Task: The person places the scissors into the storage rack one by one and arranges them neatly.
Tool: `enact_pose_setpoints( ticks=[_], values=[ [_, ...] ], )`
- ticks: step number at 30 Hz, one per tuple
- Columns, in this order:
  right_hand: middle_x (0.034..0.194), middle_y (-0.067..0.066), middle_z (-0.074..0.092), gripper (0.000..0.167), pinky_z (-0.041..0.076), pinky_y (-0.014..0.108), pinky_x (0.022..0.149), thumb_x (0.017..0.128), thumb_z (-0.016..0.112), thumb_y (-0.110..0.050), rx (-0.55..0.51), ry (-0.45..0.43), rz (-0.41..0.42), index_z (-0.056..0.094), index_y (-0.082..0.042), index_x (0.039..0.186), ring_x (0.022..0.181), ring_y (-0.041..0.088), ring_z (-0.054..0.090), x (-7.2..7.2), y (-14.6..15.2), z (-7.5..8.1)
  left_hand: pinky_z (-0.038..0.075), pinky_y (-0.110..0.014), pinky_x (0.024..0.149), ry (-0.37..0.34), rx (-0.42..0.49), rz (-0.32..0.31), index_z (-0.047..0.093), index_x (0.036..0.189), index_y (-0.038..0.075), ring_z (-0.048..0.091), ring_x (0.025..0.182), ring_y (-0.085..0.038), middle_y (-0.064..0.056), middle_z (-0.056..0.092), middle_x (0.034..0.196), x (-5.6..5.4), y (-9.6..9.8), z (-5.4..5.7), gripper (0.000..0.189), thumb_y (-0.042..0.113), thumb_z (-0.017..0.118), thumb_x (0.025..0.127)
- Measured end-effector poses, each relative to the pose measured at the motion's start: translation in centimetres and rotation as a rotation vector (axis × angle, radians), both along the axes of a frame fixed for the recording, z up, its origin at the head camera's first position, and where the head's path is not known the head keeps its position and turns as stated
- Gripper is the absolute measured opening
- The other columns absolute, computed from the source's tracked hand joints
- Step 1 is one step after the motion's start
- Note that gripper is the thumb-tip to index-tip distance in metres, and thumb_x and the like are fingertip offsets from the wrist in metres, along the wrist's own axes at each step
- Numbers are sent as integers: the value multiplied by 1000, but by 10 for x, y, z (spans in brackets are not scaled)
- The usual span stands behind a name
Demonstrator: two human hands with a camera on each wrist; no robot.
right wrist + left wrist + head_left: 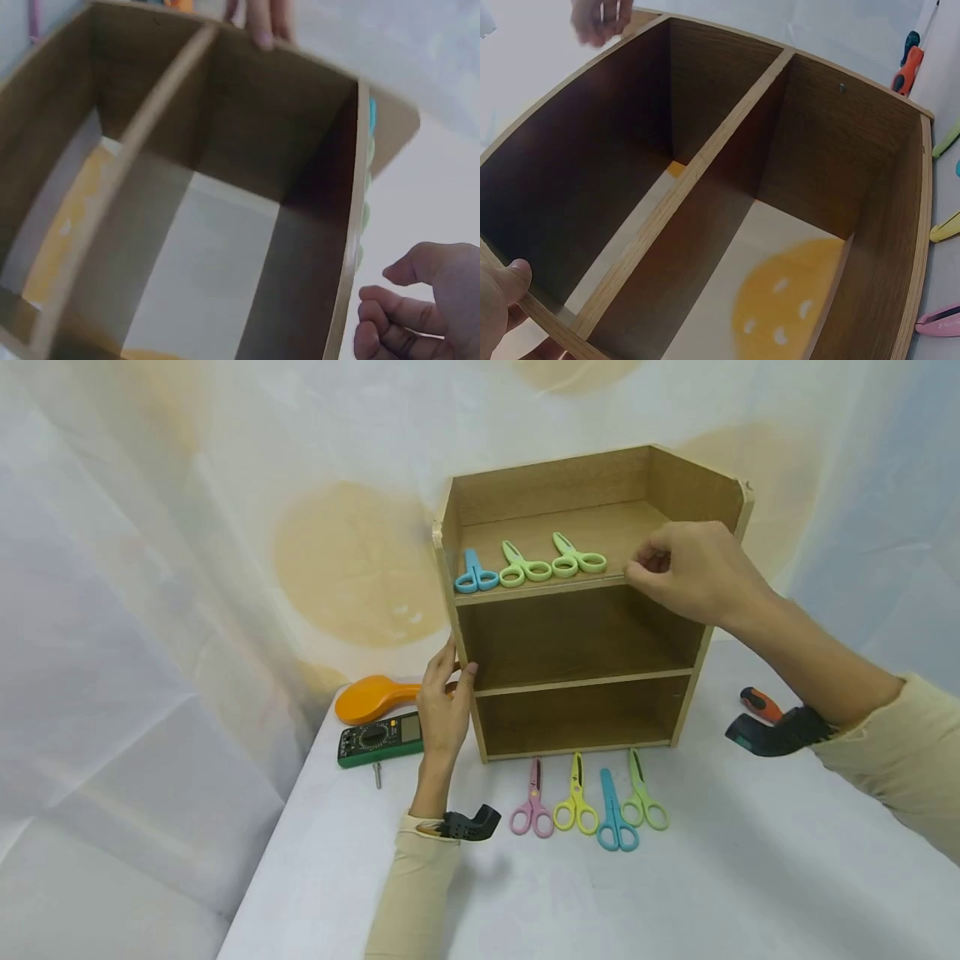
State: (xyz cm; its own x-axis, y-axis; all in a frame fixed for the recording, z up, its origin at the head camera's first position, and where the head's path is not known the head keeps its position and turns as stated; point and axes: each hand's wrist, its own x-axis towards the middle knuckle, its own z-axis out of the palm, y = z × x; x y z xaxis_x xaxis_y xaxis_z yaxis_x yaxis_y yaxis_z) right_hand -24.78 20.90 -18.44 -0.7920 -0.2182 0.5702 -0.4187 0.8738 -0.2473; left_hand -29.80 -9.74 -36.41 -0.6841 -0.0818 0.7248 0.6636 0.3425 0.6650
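Observation:
A wooden shelf unit (581, 682) stands on the white table. My left hand (444, 706) grips its left side, the thumb on the front edge and fingers behind. On the top tier lie blue scissors (476, 573), green scissors (525, 568) and another pair of green scissors (577, 560). At the right part of that tier's front edge is my right hand (697, 572), fingers loosely bent. The right wrist view shows nothing between its thumb and fingers. Before the unit lie pink scissors (533, 802), yellow scissors (576, 797), blue scissors (613, 814) and green scissors (641, 795).
Left of the unit are an orange spoon-shaped utensil (367, 700), a green-and-black multimeter (378, 739) and a small metal bolt (377, 775). A red-and-black handled tool (760, 703) lies to the right, partly behind the right wrist's camera. Patterned cloth (360, 560) hangs behind the table.

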Motion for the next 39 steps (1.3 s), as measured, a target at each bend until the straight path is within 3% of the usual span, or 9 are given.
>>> enact_pose_setpoints(
  ticks=[3,10,19,28,33,39],
  values=[
    [77,6,66,15,45,36,61,93,65,-15,39,35,42,74,-4,87,71,21,57,19,2,-13,58,-38,86,10,4,1,49,149,18,63,111,-22,-4,57,140,-1,-3,2,52,22,65,100],
    [80,-3,64,3,46,26,57,88,74,-10,46,-17,94,75,-9,90,72,14,56,53,12,-49,57,-34,87,1,11,-18,49,149,19,62,112,-20,-3,56,140,-1,-6,2,53,24,66,99],
    [76,-13,58,15,48,25,57,79,81,-6,93,53,221,73,-16,86,72,7,53,79,15,-101,57,-37,89,0,12,-17,50,148,18,62,114,-22,-4,56,141,1,-7,2,52,22,65,99],
    [76,-16,56,15,51,24,62,79,81,-9,90,-120,168,73,-20,85,74,7,52,91,16,-165,57,-35,89,0,11,-16,51,148,20,62,113,-22,-4,57,139,1,-8,1,50,21,65,99],
    [76,-18,55,13,50,25,63,81,80,-9,71,-231,148,74,-20,86,73,7,53,91,21,-197,57,-37,89,-1,1,-8,50,148,18,62,112,-21,-4,56,140,3,-11,2,51,23,64,100],
    [75,-16,56,9,50,22,60,81,80,-11,49,-297,127,74,-16,85,70,6,53,86,23,-227,57,-39,91,-12,-4,2,49,149,16,61,114,-22,-4,56,141,4,-14,2,52,24,64,100]
  ],
)
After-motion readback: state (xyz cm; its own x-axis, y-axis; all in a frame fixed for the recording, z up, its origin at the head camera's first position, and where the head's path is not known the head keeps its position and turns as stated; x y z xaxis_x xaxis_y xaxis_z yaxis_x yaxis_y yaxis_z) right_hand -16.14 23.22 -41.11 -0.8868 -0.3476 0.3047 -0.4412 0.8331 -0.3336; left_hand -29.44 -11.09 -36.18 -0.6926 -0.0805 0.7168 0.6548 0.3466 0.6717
